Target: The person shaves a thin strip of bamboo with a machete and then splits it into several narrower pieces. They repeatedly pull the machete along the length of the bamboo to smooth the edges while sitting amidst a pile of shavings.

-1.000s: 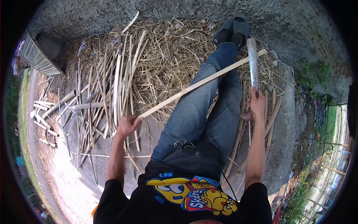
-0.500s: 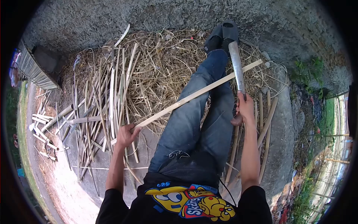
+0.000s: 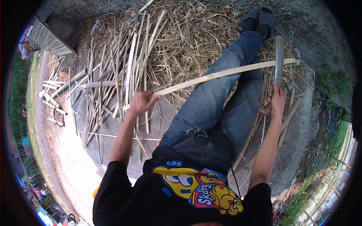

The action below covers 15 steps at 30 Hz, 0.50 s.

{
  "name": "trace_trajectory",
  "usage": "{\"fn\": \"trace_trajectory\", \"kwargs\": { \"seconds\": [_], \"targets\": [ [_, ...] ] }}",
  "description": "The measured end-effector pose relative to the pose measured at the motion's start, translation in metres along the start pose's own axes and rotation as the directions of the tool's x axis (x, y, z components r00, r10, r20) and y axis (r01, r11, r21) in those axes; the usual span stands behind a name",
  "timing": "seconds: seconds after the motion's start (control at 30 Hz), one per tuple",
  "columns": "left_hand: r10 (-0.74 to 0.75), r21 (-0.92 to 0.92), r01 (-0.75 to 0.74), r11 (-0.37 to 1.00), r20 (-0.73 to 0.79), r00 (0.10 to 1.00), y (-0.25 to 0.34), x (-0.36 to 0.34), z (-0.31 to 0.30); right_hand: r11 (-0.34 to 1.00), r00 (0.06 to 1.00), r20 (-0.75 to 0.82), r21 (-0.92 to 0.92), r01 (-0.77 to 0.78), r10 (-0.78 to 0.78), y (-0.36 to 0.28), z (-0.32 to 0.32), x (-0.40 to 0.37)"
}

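The left hand [image 3: 141, 102] is closed round the near end of a long, pale bamboo strip [image 3: 226, 74], fingers wrapped over the top of it and the thumb side towards the body. From that grip the strip runs up and away to the right, lying across both outstretched legs in blue jeans [image 3: 211, 105] and ending out past the far knee, over the edge of the straw. The right hand [image 3: 277, 101] is clamped on the wooden handle of a machete [image 3: 279, 56], fist tight, with the blade standing straight away from the person. The blade crosses the strip close to its far end; it looks to be touching there, though I cannot tell how hard it bears on it. Beyond the blade the feet sit crossed in dark sandals [image 3: 260, 19]. Under and around the legs spreads a wide heap of dry bamboo shavings [image 3: 188, 34], tangled and yellow. Just beside the left hand, on its outer side, lies a loose bundle of split bamboo strips [image 3: 124, 67], mostly pointing away from the person, some fanned out over the grey concrete ground [image 3: 113, 150]. Further left a scatter of short bamboo offcuts [image 3: 52, 101] rests near the edge of the slab, and behind those stands a ribbed panel [image 3: 49, 37]. Below the right forearm a few thicker bamboo poles [image 3: 281, 126] lie slanted on the concrete. The person wears a black T-shirt with a yellow cartoon print [image 3: 196, 188].
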State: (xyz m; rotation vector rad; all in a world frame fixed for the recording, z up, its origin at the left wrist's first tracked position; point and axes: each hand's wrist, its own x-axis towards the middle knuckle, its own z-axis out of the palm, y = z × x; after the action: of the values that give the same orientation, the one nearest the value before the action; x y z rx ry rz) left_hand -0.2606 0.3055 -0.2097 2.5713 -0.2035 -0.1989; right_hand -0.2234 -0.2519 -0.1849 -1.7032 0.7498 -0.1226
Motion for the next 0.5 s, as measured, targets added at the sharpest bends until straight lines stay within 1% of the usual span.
{"fn": "trace_trajectory", "kwargs": {
  "seconds": [0.2,0.27,0.33,0.4,0.47,0.5],
  "targets": [
    [0.023,-0.064,-0.024,0.998,-0.013,1.000,0.000,-0.002,0.004,0.999,1.000,0.011,0.035,-0.010,0.009,-0.003,-0.001,0.001],
    [0.022,-0.052,-0.023,0.998,-0.019,1.000,-0.001,-0.001,0.005,0.999,1.000,0.002,0.033,-0.019,0.018,-0.004,0.000,0.000],
    [0.011,-0.059,-0.010,0.998,0.017,1.000,0.002,-0.002,0.003,0.999,1.000,-0.004,0.031,-0.027,0.027,-0.007,0.004,-0.002],
    [0.008,-0.069,-0.005,0.998,0.033,0.999,0.013,0.002,0.007,0.995,0.997,0.044,0.081,-0.061,0.057,-0.007,0.012,-0.008],
    [0.018,-0.092,-0.012,0.996,0.062,0.998,0.019,0.005,0.012,0.999,0.980,0.198,-0.037,-0.021,0.027,-0.004,0.029,-0.028],
    [-0.006,-0.107,0.013,0.994,0.062,0.998,0.016,0.006,0.013,1.000,0.981,0.195,-0.020,-0.014,0.018,-0.005,0.041,-0.042]
  ]
}}
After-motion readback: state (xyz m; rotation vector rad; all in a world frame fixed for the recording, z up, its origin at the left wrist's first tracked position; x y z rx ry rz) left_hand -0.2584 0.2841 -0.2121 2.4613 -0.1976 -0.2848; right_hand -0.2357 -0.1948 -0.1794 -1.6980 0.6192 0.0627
